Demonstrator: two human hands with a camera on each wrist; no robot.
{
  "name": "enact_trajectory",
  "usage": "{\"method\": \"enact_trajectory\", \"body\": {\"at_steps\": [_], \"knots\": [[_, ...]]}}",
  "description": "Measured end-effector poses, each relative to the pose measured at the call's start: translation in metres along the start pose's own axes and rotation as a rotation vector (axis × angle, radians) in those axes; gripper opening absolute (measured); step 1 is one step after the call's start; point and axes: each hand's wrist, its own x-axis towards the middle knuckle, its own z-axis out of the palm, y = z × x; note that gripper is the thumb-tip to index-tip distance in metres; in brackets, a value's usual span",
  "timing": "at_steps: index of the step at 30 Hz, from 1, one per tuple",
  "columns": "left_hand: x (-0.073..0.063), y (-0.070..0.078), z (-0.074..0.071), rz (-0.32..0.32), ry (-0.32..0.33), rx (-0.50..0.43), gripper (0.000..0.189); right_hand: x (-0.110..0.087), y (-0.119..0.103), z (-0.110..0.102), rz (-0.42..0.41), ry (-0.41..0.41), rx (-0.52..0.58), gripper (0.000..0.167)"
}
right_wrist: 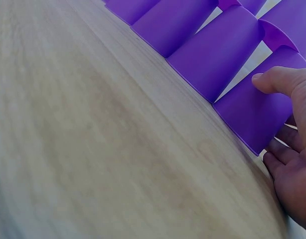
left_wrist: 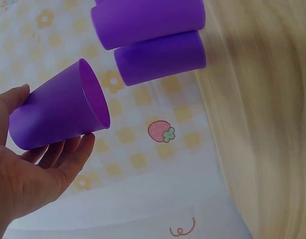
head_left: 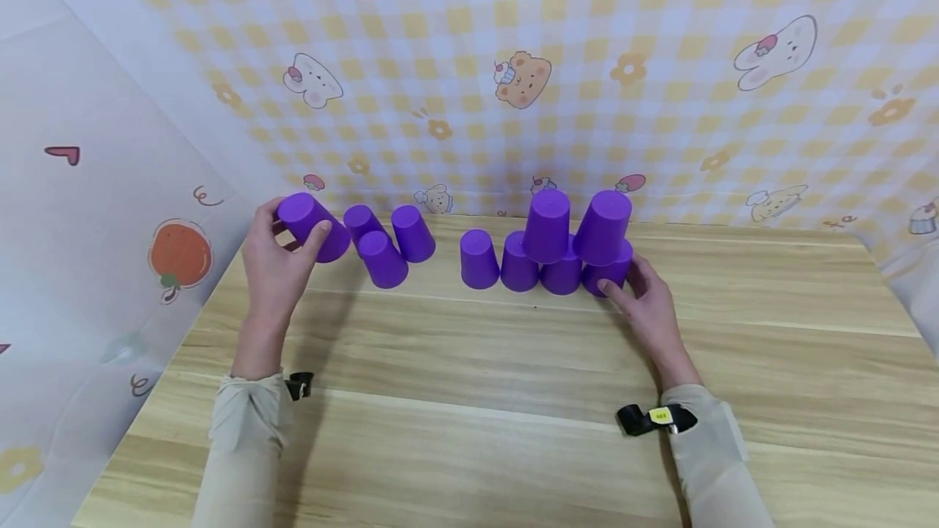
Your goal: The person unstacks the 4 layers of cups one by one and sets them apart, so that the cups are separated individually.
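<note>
My left hand [head_left: 273,271] holds a purple cup [head_left: 311,226] mouth-down and tilted, thumb on one side and fingers on the other. The left wrist view shows this held cup [left_wrist: 61,109] raised off the wooden table. Just right of it stand three upturned purple cups, the front one [head_left: 383,261] nearest me. Further right, several upturned cups form a row, with a left end cup [head_left: 479,261]. Two more cups, a left one [head_left: 548,226] and a right one [head_left: 603,228], sit on top of it. My right hand [head_left: 649,304] grips the row's right end cup [right_wrist: 257,104], thumb in front.
The wooden table [head_left: 455,398] runs up to a yellow-checked cloth backdrop [head_left: 440,161] close behind the cups. A white printed sheet [head_left: 95,210] borders the left side. Each wrist carries a black strap, such as the right strap [head_left: 634,420].
</note>
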Motion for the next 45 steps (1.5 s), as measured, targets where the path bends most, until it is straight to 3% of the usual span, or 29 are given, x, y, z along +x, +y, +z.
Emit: {"method": "enact_trajectory", "body": {"at_steps": [9,16,19,36,45], "knots": [[-0.002,-0.012,0.004,0.005,-0.019,0.038,0.053,0.000,0.001,0.000,0.001,-0.005,0.007,0.062],[-0.003,-0.026,0.008,-0.031,-0.029,0.044,0.055,0.012,0.035,0.000,0.006,0.000,0.001,0.066],[-0.005,-0.033,0.011,-0.043,-0.031,0.041,0.054,0.012,0.037,0.000,0.004,0.004,0.004,0.066],[-0.008,-0.047,0.022,-0.081,-0.093,0.036,0.050,0.011,0.035,0.001,0.002,0.011,0.001,0.066],[-0.008,-0.054,0.026,-0.117,-0.136,0.012,0.051,0.001,0.002,0.000,0.006,0.003,0.011,0.062]]}}
